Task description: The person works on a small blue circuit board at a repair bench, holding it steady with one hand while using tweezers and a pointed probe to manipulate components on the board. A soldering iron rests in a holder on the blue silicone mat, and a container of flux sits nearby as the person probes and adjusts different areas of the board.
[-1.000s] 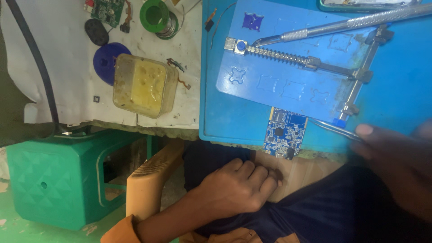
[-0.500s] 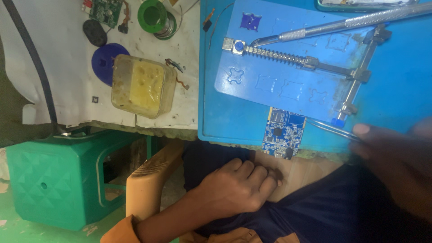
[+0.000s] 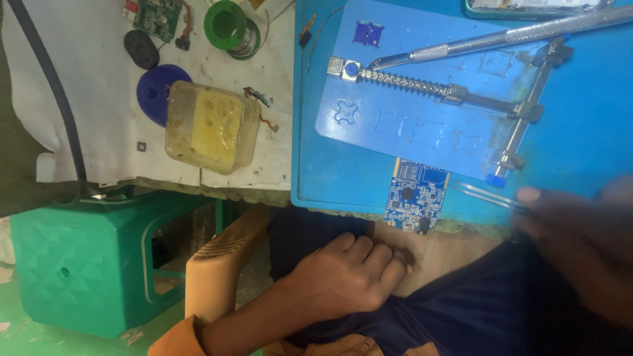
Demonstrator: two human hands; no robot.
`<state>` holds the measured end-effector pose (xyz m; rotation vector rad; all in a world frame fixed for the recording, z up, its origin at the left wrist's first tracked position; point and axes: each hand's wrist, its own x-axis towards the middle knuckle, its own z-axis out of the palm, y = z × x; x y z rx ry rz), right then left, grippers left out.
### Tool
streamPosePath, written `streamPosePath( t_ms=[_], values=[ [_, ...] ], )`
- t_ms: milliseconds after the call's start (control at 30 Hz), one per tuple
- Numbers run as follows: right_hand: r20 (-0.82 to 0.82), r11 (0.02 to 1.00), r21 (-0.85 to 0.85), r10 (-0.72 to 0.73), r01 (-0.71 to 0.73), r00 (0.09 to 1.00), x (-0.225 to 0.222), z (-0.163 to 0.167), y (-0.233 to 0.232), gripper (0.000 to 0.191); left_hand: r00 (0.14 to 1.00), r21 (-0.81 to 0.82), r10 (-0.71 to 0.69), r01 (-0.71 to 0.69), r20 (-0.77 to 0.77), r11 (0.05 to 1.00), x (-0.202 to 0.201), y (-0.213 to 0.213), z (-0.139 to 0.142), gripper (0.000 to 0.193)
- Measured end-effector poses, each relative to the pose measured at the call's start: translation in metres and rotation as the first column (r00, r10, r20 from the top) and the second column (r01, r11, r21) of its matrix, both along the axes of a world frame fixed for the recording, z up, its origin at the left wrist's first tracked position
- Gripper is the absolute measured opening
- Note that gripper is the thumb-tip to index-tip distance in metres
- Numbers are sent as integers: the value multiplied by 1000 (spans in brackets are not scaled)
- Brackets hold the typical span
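Blue circuit board (image 3: 415, 196) between curled, empty left hand (image 3: 343, 277) and blurred right hand (image 3: 580, 244) pinching tweezers (image 3: 488, 196).

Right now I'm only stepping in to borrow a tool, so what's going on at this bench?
A person sits at a blue mat with a small blue circuit board lying at its near edge. The right hand, blurred, holds tweezers whose tips lie just right of the board. The left hand rests loosely closed on the lap, holding nothing that shows. A metal board holder lies on the mat; a yellowish tub sits to the left.
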<state>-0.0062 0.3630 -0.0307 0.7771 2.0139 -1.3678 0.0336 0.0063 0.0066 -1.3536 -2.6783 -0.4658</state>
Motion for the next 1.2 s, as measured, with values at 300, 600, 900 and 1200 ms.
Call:
streamPosePath(
  t_ms=[300,600,900,1200],
  values=[
    [-594,870,345,492,-351,636,27,7,7,44,1000,85,-16,17,-12,996,2,2,1,7],
    [-550,654,723,739,-221,389,-19,90,-56,26,942,526,-177,0,285,850,13,7,46,12],
    [-726,721,673,687,-165,43,-15,149,-88,19,952,353,-239,160,192,922,74,4,57,12],
    [-801,794,597,599,-118,-22,-4,135,-80,17,964,242,-145,89,224,966,101,-14,74,23]
  ],
)
